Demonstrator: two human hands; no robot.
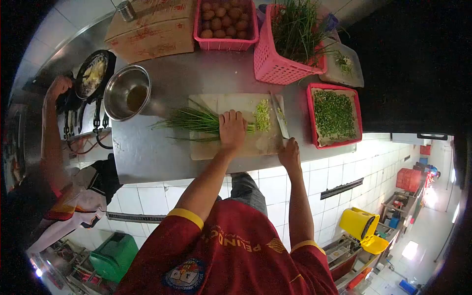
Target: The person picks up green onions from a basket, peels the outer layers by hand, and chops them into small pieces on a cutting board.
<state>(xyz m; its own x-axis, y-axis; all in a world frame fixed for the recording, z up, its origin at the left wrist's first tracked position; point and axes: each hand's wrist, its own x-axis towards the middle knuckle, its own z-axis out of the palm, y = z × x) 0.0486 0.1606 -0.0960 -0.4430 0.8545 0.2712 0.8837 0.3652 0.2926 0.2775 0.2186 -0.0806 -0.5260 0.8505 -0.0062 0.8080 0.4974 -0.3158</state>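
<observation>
A bunch of spring onions [196, 121] lies across the pale cutting board [206, 151], its green tops spreading left past the edge. My left hand [232, 129] presses down over the bunch near its cut end, fingers closed around it. Just right of that hand is a strip of chopped spring onion [262, 115]. My right hand [289, 151] grips the handle of a knife [280, 117]. The blade points away from me at the board's right edge, apart from the bunch, with small pieces clinging to it.
Right stands a red tray [310, 118] of chopped greens. Behind are a pink basket [275, 59] of long greens, a basket [226, 45] of eggs and a cardboard box [152, 37]. Left are a metal bowl [115, 93] and another person's hand [61, 85] by a pan [93, 73].
</observation>
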